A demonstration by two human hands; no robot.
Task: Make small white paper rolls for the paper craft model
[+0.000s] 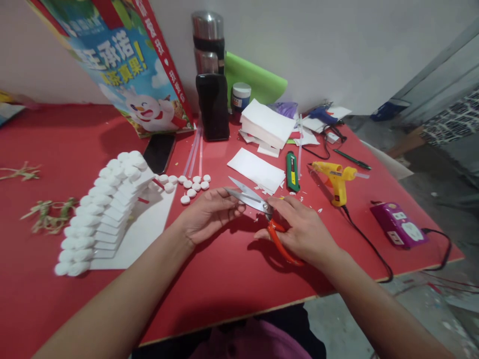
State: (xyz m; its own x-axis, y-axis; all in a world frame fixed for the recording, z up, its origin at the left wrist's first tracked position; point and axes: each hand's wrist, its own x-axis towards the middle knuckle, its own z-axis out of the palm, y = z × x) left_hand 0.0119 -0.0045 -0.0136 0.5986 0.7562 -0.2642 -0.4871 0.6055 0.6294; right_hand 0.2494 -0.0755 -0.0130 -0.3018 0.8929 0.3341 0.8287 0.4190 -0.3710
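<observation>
My right hand (305,232) grips a pair of scissors (255,201) by the orange handles, blades parted and pointing left. My left hand (209,214) is at the blade tips with its fingers curled together; whatever they may pinch is too small or hidden to make out. Just beyond the blades lies a white paper strip (256,170), with small white scraps around it. Several round white pieces (192,192) lie past my left hand. Farther left, a stepped white paper model (110,224) edged with rows of such rounds stands on a white sheet (149,244).
A green utility knife (292,172), yellow glue gun (335,179) and purple power socket (398,224) lie to the right, with cords trailing. Behind are a paper stack (267,124), upright phone (212,107), flask (207,35) and printed bag (138,75). Another person's arm (407,142) shows far right.
</observation>
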